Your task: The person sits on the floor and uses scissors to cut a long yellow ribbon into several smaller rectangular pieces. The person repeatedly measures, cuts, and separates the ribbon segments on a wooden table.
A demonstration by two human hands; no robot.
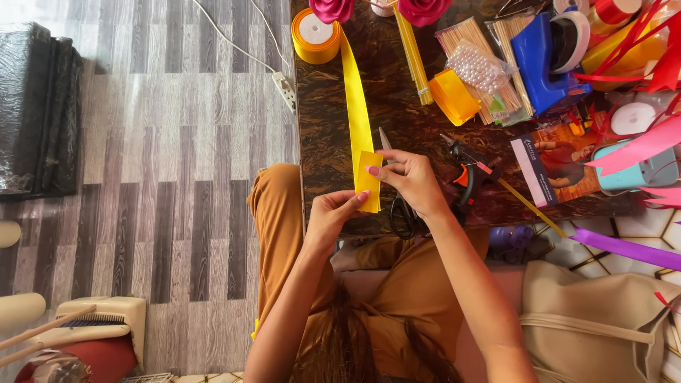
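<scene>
While you sit at the near edge of the dark marbled table [333,142], the entries read:

Left hand [330,216]: your fingers are closed in a pinch on the lower end of the folded yellow ribbon piece [368,181].
Right hand [411,181]: your fingers are curled, thumb and forefinger pinching the upper right edge of the same piece; scissors [401,213] hang from this hand, the blade tip showing above your fingers.
Ribbon position: the piece sits over the table's front edge, joined to a yellow strip running up to the yellow ribbon spool [315,34] at the far left corner.
Packages: a clear bag of white beads [479,69] lies mid-table on bundles of wooden sticks [472,42]; a rectangular printed booklet [560,162], white-edged with a brown picture, lies to your right.
Tools: a glue gun [469,170] is just right of your right hand; a blue tape dispenser [546,60] stands behind.
Edges: the table's left edge borders striped wood-look flooring [177,177].
Open room: bare tabletop lies left of the ribbon strip; the right half is crowded.
</scene>
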